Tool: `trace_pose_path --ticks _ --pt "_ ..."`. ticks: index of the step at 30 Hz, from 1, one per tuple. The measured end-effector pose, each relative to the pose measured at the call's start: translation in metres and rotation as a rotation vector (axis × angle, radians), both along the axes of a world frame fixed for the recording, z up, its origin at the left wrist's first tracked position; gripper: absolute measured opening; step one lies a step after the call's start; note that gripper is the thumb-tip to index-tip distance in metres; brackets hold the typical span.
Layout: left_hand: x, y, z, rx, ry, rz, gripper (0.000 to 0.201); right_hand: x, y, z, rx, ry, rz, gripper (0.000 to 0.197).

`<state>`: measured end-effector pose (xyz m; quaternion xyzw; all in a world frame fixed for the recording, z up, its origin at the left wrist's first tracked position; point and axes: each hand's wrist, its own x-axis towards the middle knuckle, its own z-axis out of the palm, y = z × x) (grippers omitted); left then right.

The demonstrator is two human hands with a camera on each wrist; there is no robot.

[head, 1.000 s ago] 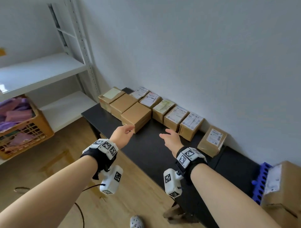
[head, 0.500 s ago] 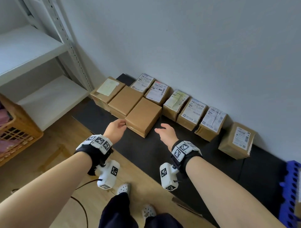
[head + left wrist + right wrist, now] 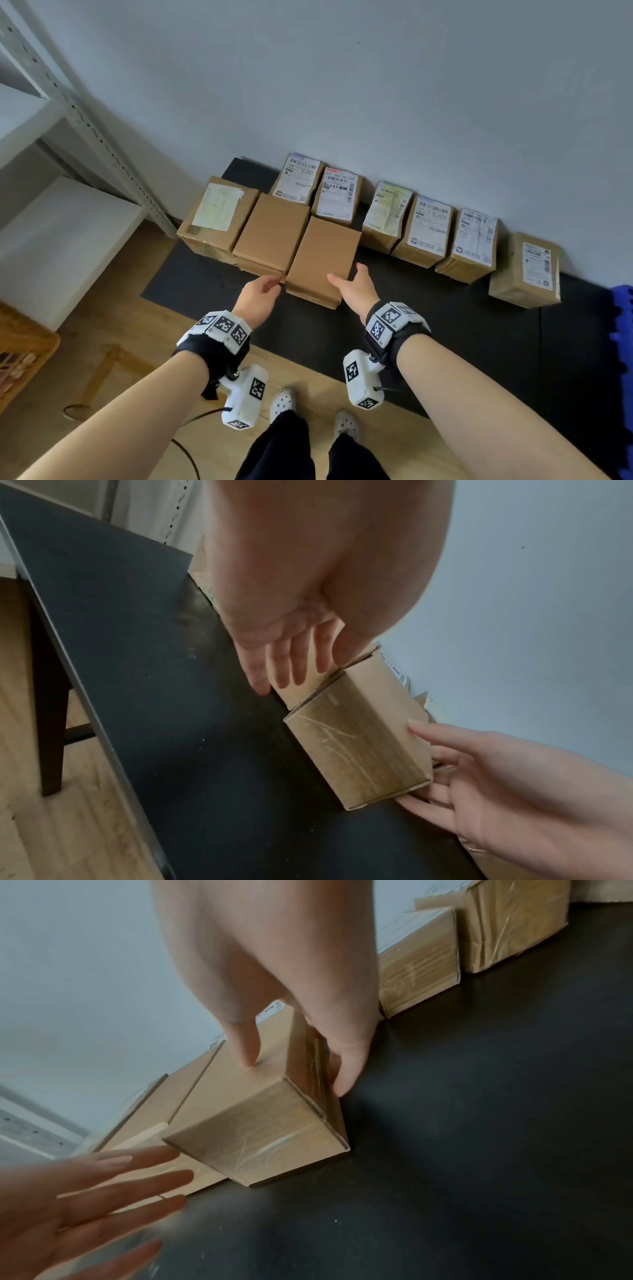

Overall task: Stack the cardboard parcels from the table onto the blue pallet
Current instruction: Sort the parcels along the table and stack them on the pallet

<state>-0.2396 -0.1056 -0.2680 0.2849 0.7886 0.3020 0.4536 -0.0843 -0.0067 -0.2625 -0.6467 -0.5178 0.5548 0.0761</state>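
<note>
Several cardboard parcels sit on the black table (image 3: 445, 329) along the wall. The nearest is a plain brown parcel (image 3: 323, 260) (image 3: 359, 750) (image 3: 260, 1123) that sticks out in front. My right hand (image 3: 352, 284) (image 3: 296, 1077) lies over its right top edge, thumb on the top face and fingers straight down the right side. My left hand (image 3: 270, 286) (image 3: 284, 666) is flat with straight fingers. It touches the front of the neighbouring plain parcel (image 3: 272, 233), just left of the gap. A strip of the blue pallet (image 3: 621, 329) shows at the far right.
Labelled parcels (image 3: 428, 226) line the wall, and one (image 3: 525, 270) stands apart near the pallet. A white metal shelf (image 3: 68, 222) and an orange basket (image 3: 20, 353) are at the left. The wall is right behind the parcels. Wooden floor and my feet lie below the table edge.
I have stepped closer and now look further down. Both hands moved forward to the plain front parcel. The right hand now touches its right edge, and the left is at its left corner.
</note>
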Motion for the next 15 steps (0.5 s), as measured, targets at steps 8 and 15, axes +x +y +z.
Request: trace_pose_path --ticks 8,15 --pt "-0.001 0.004 -0.008 0.004 -0.073 -0.055 0.039 0.001 -0.001 -0.01 -0.013 0.032 -0.07 0.083" --pt "0.006 0.001 -0.014 0.007 -0.138 -0.048 0.032 0.005 -0.005 -0.012 -0.006 0.046 -0.022 0.075"
